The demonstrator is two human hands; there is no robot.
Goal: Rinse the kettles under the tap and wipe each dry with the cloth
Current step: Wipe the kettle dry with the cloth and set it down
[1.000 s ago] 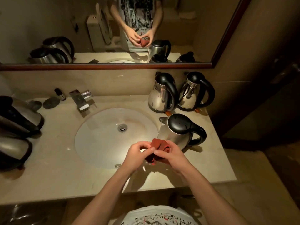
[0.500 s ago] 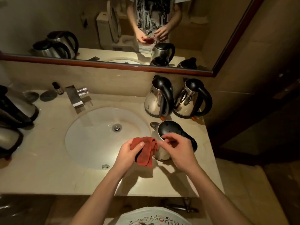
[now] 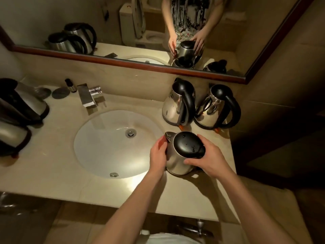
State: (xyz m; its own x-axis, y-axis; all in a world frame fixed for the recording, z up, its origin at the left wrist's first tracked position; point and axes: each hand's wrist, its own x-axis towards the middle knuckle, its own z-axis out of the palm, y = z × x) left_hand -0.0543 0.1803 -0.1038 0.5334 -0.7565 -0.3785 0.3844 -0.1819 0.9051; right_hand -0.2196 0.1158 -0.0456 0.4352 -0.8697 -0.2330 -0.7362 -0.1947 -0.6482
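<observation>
Head view: left hand (image 3: 158,154) presses a red cloth (image 3: 163,140), only a sliver of it visible, against the spout side of a steel kettle (image 3: 182,152); right hand (image 3: 209,159) grasps the kettle at its black handle side, thumb on the body. Kettle stands on the beige counter (image 3: 52,173) between both hands. Just left of the hands lies the white basin (image 3: 109,143), tap (image 3: 88,95) beyond it. Beyond the right hand stand two more kettles (image 3: 179,103), (image 3: 219,108); far left of the hands, two others (image 3: 22,103), (image 3: 12,136). A mirror (image 3: 123,29) hangs above.

A beige counter (image 3: 44,173) with a sunken sink (image 3: 98,155) carries five kettles and a small bottle (image 3: 70,85).
</observation>
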